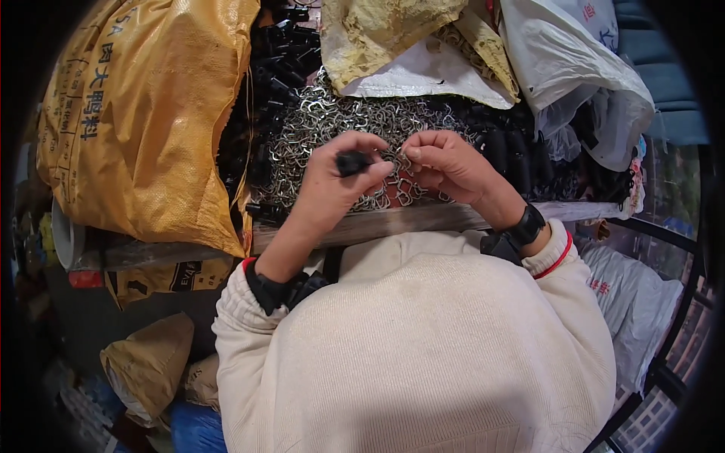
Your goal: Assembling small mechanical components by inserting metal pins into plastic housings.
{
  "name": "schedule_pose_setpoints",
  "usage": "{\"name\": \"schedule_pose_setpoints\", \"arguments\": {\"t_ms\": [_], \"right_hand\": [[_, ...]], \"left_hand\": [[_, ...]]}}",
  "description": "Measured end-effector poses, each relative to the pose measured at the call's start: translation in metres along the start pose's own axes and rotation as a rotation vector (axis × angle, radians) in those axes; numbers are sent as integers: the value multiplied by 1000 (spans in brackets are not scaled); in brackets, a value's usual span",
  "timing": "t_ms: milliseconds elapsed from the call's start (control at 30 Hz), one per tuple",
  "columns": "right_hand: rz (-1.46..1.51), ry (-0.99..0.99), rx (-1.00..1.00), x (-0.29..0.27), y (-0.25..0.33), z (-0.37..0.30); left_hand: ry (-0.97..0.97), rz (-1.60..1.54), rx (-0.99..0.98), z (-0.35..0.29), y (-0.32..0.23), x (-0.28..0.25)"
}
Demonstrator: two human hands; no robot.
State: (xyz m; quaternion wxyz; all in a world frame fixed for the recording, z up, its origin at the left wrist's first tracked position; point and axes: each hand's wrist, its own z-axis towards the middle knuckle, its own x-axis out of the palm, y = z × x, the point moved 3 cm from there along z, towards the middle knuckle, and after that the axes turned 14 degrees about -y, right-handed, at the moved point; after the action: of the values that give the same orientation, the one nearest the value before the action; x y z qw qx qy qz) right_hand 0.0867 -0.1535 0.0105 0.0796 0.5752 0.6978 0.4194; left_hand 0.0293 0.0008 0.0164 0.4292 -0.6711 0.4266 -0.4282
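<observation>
My left hand [326, 185] is closed round a short black cylindrical piece [353, 162], whose end sticks out between thumb and fingers. Close beside it, my right hand [457, 170] pinches thumb and forefinger together. Whatever lies in that pinch is too small to tell from the metal behind it. Both hands hover over a heap of small bent silver metal hooks [302, 136] on the work table, near its front edge. The fingertips of the two hands almost meet.
A large yellow woven sack [151, 136] covers the table's left side. Black cylindrical pieces [283, 57] lie behind the hooks, and more black pieces [513, 155] at the right. A stained yellow-white sack [400, 38] and a white plastic bag [574, 68] lie at the back.
</observation>
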Motion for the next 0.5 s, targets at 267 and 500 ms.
{"name": "schedule_pose_setpoints", "arguments": {"t_ms": [267,500], "right_hand": [[-9,-29,13,0,-6,1],[-241,48,-253,1,3,-11]], "left_hand": [[86,105,-2,6,14,7],[148,-165,-272,1,21,3]]}}
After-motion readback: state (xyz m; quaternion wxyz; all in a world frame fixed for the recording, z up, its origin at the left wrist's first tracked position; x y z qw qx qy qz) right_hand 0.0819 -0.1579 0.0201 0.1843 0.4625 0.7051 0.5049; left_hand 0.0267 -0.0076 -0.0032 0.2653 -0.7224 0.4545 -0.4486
